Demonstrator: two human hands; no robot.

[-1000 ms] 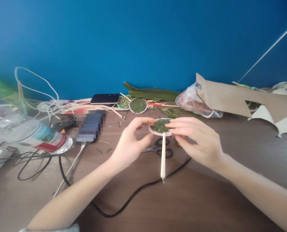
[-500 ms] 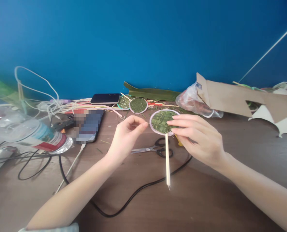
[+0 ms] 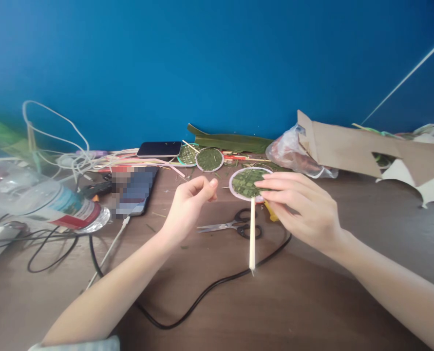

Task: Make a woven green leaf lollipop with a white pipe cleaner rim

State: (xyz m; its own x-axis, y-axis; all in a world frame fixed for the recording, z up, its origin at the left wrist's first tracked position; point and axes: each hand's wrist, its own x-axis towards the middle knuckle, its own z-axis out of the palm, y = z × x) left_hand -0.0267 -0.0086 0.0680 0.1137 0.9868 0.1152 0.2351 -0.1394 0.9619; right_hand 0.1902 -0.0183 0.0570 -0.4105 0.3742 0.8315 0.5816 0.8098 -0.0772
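Fingers point(image 3: 275, 187) of right hand point(image 3: 304, 214) pinched on woven fan point(image 3: 246, 183), its right edge hidden; left hand point(image 3: 187, 209) loosely curled, empty.

Round woven green fan point(image 3: 246, 183), stick down, held aloft

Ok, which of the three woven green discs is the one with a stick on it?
The disc held up by the right hand, with a pale stick hanging below it. The other two discs lie flat near the wall.
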